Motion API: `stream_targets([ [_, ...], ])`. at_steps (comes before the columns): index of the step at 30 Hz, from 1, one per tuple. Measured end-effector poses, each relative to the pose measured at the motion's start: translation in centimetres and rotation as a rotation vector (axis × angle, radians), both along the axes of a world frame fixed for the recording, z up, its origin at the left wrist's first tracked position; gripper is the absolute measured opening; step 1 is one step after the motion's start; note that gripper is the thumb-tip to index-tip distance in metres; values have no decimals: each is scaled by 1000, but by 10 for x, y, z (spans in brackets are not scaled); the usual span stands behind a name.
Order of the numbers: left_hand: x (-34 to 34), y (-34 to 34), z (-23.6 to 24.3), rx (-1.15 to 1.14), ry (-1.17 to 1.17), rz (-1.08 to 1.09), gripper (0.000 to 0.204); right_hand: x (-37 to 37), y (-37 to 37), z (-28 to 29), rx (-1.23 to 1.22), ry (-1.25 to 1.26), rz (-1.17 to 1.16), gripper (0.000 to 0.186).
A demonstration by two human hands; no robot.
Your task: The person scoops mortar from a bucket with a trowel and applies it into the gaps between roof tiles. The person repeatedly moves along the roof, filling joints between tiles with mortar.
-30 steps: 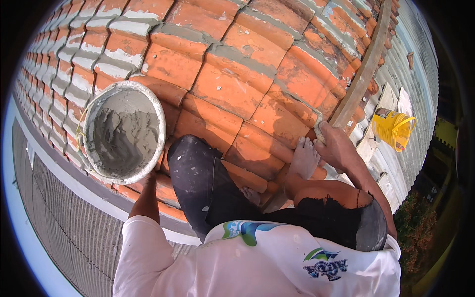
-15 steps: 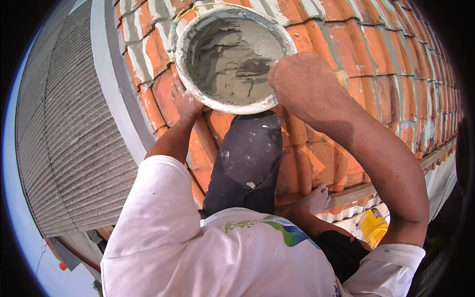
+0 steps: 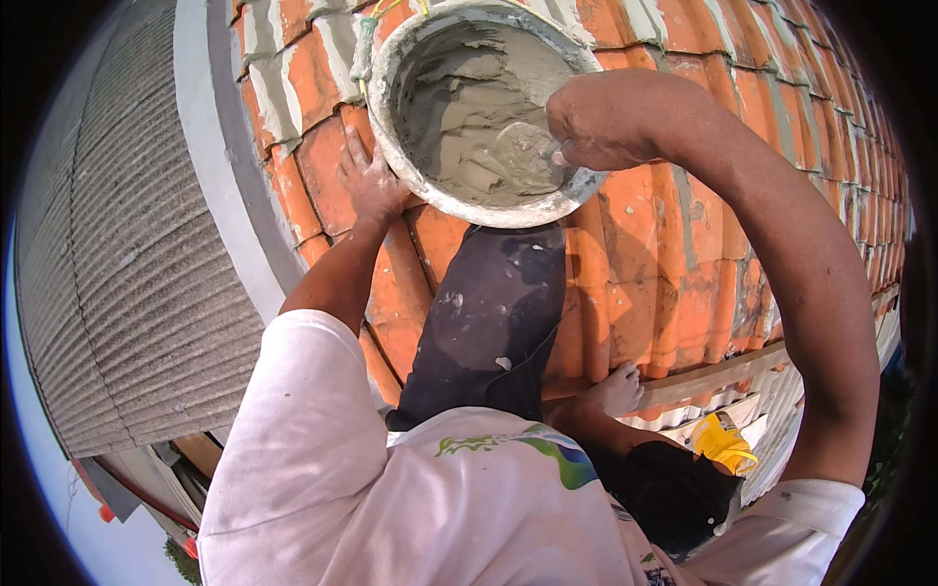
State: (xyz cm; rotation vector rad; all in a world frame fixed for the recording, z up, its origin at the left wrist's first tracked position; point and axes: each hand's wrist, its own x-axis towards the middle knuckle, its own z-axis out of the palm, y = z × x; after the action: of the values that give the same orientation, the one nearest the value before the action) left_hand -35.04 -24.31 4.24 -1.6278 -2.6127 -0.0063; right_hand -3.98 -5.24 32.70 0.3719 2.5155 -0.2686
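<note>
Scooping: right hand (image 3: 601, 122) fisted on trowel (image 3: 528, 142) in mortar bucket (image 3: 391, 146) | left hand (image 3: 371, 181) spread on roof tiles (image 3: 674, 264)

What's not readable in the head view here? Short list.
- Tool in the right hand: the fist covers the handle, and only a mortar-coated blade tip shows in the bucket, so its kind is unclear.
- Bucket top rim: cut off by the upper picture edge.
- Yellow object below the roof tiles: partly behind the person's leg and small.
- Left hand: fingertips against the bucket wall; whether they grip it is unclear.
</note>
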Motion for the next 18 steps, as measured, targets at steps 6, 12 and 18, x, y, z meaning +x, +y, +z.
stream_targets([
  [6, -26, -11, -25, 115, -205, 6, 105, 101, -4, 28, -423, 173, -577, 40],
  [12, -67, -10, -65, 185, -667, 139, 110, 302, -125, -23, 112, 711, -871, 36],
  [18, -75, -11, -64, 103, -620, 270, 102, 378, -300, -128, -628, 677, -2012, 30],
])
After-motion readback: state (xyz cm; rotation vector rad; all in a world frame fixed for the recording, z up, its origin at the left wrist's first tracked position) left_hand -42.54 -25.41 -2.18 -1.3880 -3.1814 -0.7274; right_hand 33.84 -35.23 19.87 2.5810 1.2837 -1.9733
